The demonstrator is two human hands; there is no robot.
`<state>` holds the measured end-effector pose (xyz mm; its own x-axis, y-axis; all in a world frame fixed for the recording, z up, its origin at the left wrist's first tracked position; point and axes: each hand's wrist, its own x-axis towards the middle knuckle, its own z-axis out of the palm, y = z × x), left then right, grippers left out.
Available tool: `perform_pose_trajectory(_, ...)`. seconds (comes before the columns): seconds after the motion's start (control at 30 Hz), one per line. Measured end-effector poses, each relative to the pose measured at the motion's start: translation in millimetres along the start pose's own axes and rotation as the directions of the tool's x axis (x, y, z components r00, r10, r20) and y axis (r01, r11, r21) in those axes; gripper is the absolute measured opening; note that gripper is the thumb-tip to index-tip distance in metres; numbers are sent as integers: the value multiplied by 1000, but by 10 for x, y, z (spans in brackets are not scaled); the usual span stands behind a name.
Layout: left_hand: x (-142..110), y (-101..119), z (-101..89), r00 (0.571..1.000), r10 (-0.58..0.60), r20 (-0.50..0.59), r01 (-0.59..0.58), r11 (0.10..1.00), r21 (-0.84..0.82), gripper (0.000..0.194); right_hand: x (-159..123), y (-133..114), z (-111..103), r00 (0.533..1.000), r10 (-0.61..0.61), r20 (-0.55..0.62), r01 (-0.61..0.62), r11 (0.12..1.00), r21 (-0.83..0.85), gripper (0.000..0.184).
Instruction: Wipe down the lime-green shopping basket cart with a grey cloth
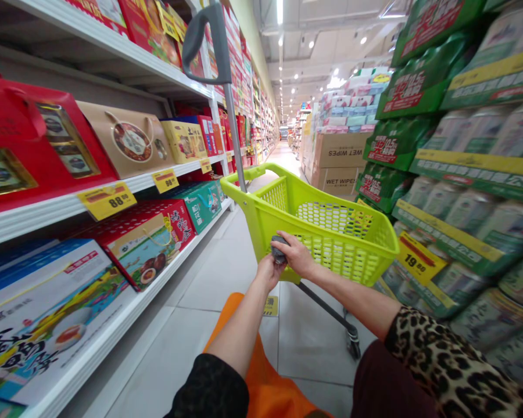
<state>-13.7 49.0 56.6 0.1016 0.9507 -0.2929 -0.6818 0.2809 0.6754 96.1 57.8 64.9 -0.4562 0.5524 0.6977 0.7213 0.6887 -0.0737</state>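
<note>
A lime-green plastic shopping basket (331, 232) on wheels stands in the aisle in front of me, tilted, and nothing shows inside it. Its grey pull handle (209, 43) rises on a metal rod at upper left. Both my hands meet at the basket's near rim. My right hand (297, 255) is closed over a small dark grey object (279, 251) pressed against the rim. My left hand (268, 271) is closed just below and beside it, touching the same spot.
White shelves on the left carry red, brown and blue gift boxes (126, 145) with yellow price tags (107, 200). Stacked green drink cases (470, 174) line the right. Cardboard "WET WIPES" cartons (340, 152) stand farther down. An orange cloth (261, 371) lies over my lap.
</note>
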Motion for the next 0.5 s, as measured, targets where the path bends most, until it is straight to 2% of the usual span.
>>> perform_pose_trajectory(0.1,-42,-46,18,1000,11,-25,-10,999,54,10,-57,17,-74,984,-58,170,84,985,-150,38)
perform_pose_trajectory(0.23,-80,-78,-35,997,51,-55,-40,984,173,25,-169,-4,-154,917,-150,369,239,948,-209,64)
perform_pose_trajectory(0.27,-84,-88,-41,995,76,-61,-61,975,213,26,-177,8,-155,908,-157,387,259,939,-227,63)
perform_pose_trajectory(0.37,-66,-108,-21,983,173,-68,-139,927,349,26,-95,94,-133,894,-204,398,325,908,-265,45)
perform_pose_trajectory(0.47,9,-35,15,949,309,-56,-241,832,500,32,143,195,-159,866,-325,381,434,866,-247,35)
perform_pose_trajectory(0.5,37,14,14,931,361,-45,-279,787,551,34,239,226,-187,869,-348,353,447,857,-255,35)
